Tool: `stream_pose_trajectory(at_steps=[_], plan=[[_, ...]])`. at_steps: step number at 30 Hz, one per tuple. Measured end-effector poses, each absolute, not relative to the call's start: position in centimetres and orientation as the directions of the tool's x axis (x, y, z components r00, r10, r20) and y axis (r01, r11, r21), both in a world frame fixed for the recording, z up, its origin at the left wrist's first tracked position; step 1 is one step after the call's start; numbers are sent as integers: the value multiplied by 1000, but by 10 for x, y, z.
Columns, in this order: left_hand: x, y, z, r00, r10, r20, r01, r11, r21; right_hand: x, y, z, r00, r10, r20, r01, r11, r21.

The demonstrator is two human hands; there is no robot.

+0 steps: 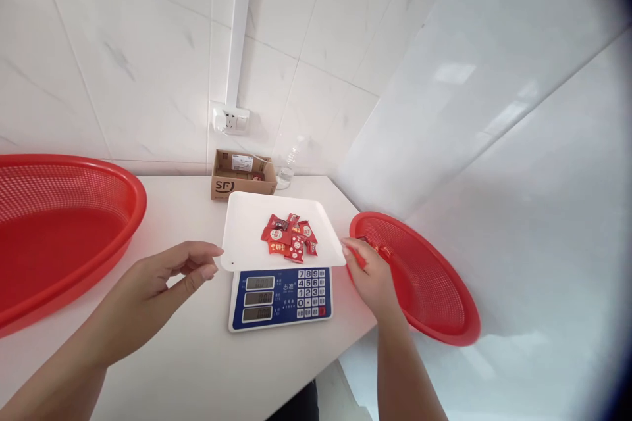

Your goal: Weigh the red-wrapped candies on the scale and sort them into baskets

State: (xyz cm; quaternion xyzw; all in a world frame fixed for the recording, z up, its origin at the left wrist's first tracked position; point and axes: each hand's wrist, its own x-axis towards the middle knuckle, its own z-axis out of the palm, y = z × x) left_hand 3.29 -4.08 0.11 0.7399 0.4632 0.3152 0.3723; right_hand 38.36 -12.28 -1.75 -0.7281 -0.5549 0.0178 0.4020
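Observation:
A blue electronic scale (280,297) stands on the white table with a white weighing tray (247,230) on top. Several small red candy packets (290,237) lie heaped on the tray. My left hand (165,276) hovers just left of the tray's near corner, fingers loosely apart and holding nothing. My right hand (370,273) rests at the rim of a small red mesh basket (424,279) to the right of the scale. Its fingers are curled around a red packet (359,256). Another red packet (383,251) lies in that basket beside the hand.
A large red mesh basket (59,230) fills the left side of the table. A brown cardboard box (241,174) and a clear plastic bottle (289,168) stand at the back by the tiled wall, under a wall socket (230,120). The small basket overhangs the table's right edge.

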Motion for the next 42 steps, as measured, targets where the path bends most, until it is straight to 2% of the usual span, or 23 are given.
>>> stream_pose_trajectory(at_steps=[6,14,17,23,26,29,35,39,42], plan=[[33,-38,-2,320,941,111,478,-261,839,399,-161,-20,541,751,378,763,-250,-596],[37,-42,2,362,924,121,472,-293,831,371,-135,-33,427,854,298,791,-194,-580],[37,-43,2,377,918,123,461,-301,835,357,-111,-34,415,869,271,826,-235,-512],[38,-44,5,390,910,142,436,-318,842,338,-77,-26,400,901,167,895,-346,-281],[36,-43,4,407,903,137,427,-321,845,335,-73,-26,413,899,145,897,-374,-236],[36,-40,1,431,893,130,430,-329,841,339,-75,-31,425,893,149,881,-370,-295],[39,-41,1,456,882,121,443,-343,829,351,-84,-37,458,859,231,793,-276,-544],[43,-43,-1,506,858,83,446,-343,827,338,-93,-32,432,828,357,741,-100,-664],[49,-45,-6,568,822,54,425,-348,836,308,-103,-27,332,845,419,688,87,-720]])
